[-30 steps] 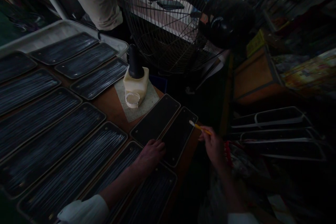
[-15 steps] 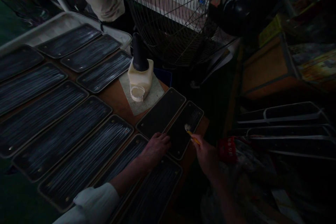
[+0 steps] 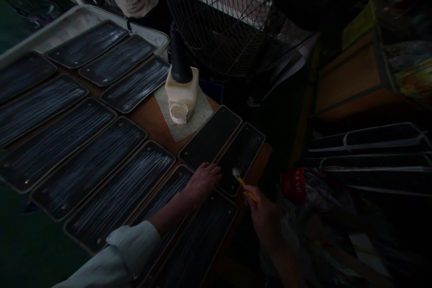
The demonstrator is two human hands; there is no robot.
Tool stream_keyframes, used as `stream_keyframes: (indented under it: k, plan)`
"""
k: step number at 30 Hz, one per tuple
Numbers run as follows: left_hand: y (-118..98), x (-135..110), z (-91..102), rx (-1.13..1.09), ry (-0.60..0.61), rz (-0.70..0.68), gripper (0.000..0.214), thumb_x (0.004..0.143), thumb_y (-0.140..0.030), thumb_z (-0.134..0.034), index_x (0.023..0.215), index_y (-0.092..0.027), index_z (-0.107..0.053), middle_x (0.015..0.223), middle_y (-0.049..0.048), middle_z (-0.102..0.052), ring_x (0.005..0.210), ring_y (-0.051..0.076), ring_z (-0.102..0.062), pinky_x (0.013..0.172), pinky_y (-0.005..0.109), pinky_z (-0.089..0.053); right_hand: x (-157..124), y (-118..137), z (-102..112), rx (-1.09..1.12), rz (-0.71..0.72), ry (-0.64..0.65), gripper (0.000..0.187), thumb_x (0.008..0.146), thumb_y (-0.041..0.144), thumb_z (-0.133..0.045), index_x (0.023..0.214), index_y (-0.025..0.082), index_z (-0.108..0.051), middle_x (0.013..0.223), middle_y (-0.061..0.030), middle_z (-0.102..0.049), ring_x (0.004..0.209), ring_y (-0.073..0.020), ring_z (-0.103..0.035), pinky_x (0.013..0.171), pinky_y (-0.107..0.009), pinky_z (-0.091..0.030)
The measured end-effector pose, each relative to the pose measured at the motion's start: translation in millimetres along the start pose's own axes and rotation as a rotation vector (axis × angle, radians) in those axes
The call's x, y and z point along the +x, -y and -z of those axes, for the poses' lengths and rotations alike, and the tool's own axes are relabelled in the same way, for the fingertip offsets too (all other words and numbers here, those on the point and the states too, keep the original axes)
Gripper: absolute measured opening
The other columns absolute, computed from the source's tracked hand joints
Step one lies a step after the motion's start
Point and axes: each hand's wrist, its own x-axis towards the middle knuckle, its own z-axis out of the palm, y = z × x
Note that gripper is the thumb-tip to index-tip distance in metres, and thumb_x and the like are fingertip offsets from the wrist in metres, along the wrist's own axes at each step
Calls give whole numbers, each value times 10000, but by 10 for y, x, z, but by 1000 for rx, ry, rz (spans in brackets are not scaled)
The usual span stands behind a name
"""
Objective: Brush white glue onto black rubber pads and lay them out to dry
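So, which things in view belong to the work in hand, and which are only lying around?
Seemingly in use:
brush, in the right hand
partly streaked panel under it
streaked panels on the left
cream container, probably

Seemingly just around:
fan
brown box
red object, too dark to identify

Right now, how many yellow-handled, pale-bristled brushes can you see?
1: the brush is in the bare right hand, over a black, round-cornered rectangular panel. Others may be hidden in shadow.
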Motion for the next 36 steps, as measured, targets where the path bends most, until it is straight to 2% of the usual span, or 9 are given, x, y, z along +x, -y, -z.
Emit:
stream_keyframes:
  k: [3, 6, 10, 13, 17, 20, 26, 31, 36]
  plan:
    - [17, 2, -17, -16, 2, -4, 132, 951, -236, -545, 1015, -201, -654, 1123, 68, -641, 1119, 219, -548, 950, 389, -370, -204, 144, -117, -1, 58, 59, 307, 1024, 375, -382, 1079, 225, -645, 939, -28, -777, 761, -147, -751, 645, -215, -580]
    - [33, 1, -37, -25, -10, -1, 121, 950, -251, -555, 1006, -198, -648, 1151, 60, -645, 1135, 218, -547, 943, 393, -368, -315, 260, -52, 49, 59, 98, 284, 1024, 361, -396, 1084, 226, -639, 918, -16, -780, 737, -126, -749, 624, -183, -574]
    - [43, -3, -32, -35, 3, -9, 124, 959, -251, -538, 992, -198, -645, 1147, 60, -651, 1136, 220, -551, 940, 391, -364, -204, 229, 119, 55, -17, 39, 278, 1019, 368, -406, 1112, 241, -635, 891, -6, -775, 721, -120, -745, 632, -178, -575]
    - [43, -5, -23, -47, -2, -2, 134, 966, -244, -525, 992, -201, -649, 1137, 62, -655, 1125, 219, -555, 940, 393, -357, -144, 156, 86, 15, -44, 9, 314, 1018, 401, -393, 1095, 231, -645, 900, -24, -774, 747, -138, -749, 646, -197, -580]
    - [42, -7, -34, -52, -18, -1, 124, 958, -236, -540, 992, -197, -652, 1137, 66, -653, 1125, 220, -552, 945, 394, -354, -237, 152, -16, 30, -48, 86, 317, 1015, 395, -391, 1085, 236, -656, 909, -23, -776, 738, -140, -747, 619, -193, -570]
    - [42, -7, -44, -66, -27, -10, 118, 952, -246, -551, 994, -195, -649, 1133, 67, -650, 1120, 222, -553, 956, 398, -357, -207, 136, 69, 72, -104, 103, 278, 1007, 379, -413, 1088, 260, -651, 737, 29, -739, 616, -116, -714, 559, -173, -539]
    - [42, -7, -27, -88, -50, -12, 141, 948, -234, -541, 1006, -208, -667, 1104, 78, -646, 1098, 227, -560, 970, 396, -372, 605, -218, 308, 79, -154, -98, 318, 994, 420, -409, 1133, 227, -620, 767, -19, -720, 696, -160, -719, 635, -246, -556]
    - [52, -2, 6, -104, -23, -11, 142, 940, -240, -557, 1017, -205, -671, 1135, 76, -650, 1137, 230, -555, 993, 398, -375, 1352, -501, 203, 14, -102, -199, 363, 992, 439, -383, 1143, 201, -612, 884, -63, -733, 728, -170, -717, 676, -278, -549]
    - [74, -2, 26, -129, -5, -16, 166, 956, -253, -527, 1020, -198, -669, 1133, 82, -654, 1135, 233, -562, 1001, 402, -379, 1377, -455, 3, -88, -68, -113, 363, 1007, 406, -358, 1137, 195, -622, 965, -83, -748, 707, -169, -719, 649, -280, -540]
